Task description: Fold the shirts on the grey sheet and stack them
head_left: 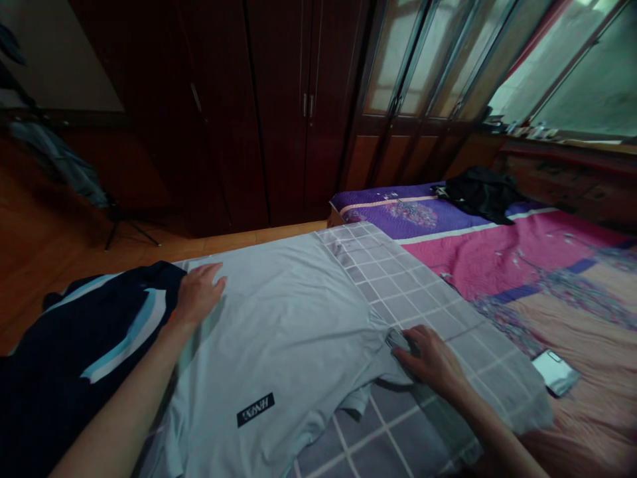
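Observation:
A light grey T-shirt [279,318] with a small dark label print lies spread in front of me, somewhat wrinkled. My right hand [430,355] pinches its fabric at the right, by what looks like the collar or a sleeve edge. At the upper left, my left hand [199,292] rests with fingers apart, near the shirt's far left edge. Under my left forearm and beside the shirt is a dark navy garment [114,312] with white and light blue stripes. Both garments lie on a grey checked cloth [423,292] with white lines.
A bed with a purple, pink and peach cover [478,252] stands to the right. On it are a black garment or bag [482,189] and a small pale packet-like object [555,372]. Dark wardrobes [283,119] line the back; a tripod stand [119,216] is at the left.

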The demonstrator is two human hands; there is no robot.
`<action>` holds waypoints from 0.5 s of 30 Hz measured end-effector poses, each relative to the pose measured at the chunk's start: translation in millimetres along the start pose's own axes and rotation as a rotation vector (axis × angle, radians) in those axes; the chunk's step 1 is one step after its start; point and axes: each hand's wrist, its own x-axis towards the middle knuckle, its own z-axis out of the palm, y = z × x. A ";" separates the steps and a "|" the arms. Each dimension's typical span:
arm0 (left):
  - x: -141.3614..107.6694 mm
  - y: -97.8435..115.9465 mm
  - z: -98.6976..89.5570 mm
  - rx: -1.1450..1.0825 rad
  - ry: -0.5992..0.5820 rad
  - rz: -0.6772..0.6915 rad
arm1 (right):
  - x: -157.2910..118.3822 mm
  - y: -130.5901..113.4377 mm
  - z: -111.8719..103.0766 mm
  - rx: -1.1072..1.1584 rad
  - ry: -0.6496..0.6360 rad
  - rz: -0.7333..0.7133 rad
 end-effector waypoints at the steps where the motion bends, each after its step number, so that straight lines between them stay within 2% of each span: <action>1: -14.9 24.4 -12.9 -0.100 -0.047 0.095 | 1.5 -0.6 -0.8 -0.001 0.002 0.001; 5: -97.7 128.4 -59.1 -0.387 -0.339 0.673 | 19.6 -7.4 -8.7 0.143 -0.071 0.177; 7: -135.7 168.9 -67.8 -0.390 -0.471 0.854 | 28.8 -10.1 -10.6 0.286 -0.087 0.215; 8: -149.8 184.0 -66.8 -0.383 -0.512 0.900 | 32.0 -10.3 -9.9 0.356 -0.079 0.208; 10: -166.8 204.6 -54.8 -0.339 -0.536 0.906 | 34.5 -7.4 -5.6 0.487 -0.047 0.202; 15: -166.4 223.5 -10.5 -0.127 -0.454 0.777 | 22.3 11.5 8.0 0.745 -0.008 0.280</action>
